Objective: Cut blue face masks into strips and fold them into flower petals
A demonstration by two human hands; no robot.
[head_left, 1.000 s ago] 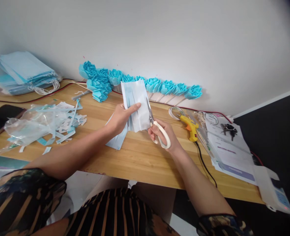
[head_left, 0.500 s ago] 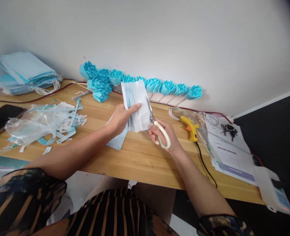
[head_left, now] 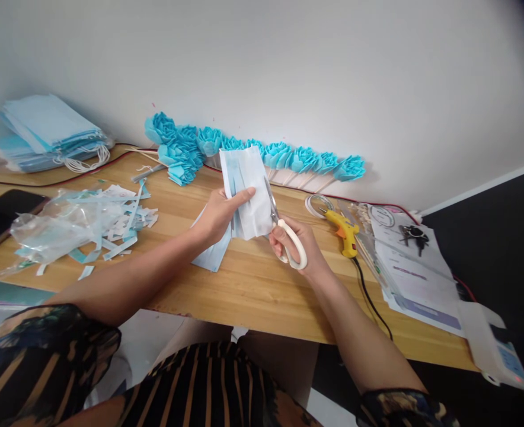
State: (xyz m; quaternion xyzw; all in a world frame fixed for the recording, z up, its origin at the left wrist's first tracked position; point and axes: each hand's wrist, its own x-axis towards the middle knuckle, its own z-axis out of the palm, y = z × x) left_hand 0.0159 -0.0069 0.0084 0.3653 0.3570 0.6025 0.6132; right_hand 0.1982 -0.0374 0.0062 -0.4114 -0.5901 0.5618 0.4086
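Note:
My left hand [head_left: 223, 214] pinches a pale blue and white face mask [head_left: 255, 204], thumb across its front, holding it upright above the table. White-handled scissors [head_left: 294, 244] are in my right hand [head_left: 307, 246], fingers through the loops. Their blades lie along the mask's right edge, one in front; the other blade is mostly hidden behind the fabric. Beneath my left hand, another light blue piece of mask [head_left: 214, 256] rests on the wood. Behind the held mask, a row of blue fabric flowers [head_left: 304, 159] on thin sticks leans at the wall.
A stack of masks [head_left: 51, 124] stands at the back left. In front of it are cut strips [head_left: 131, 228], a clear plastic bag [head_left: 51, 228] and a phone [head_left: 6, 216]. To the right lie a yellow glue gun [head_left: 344, 231] with its cord, papers [head_left: 404, 273] and keys [head_left: 415, 234].
Almost nothing differs. The scissors' handles have shifted very slightly to the left, while the mask and both hands keep nearly the same place.

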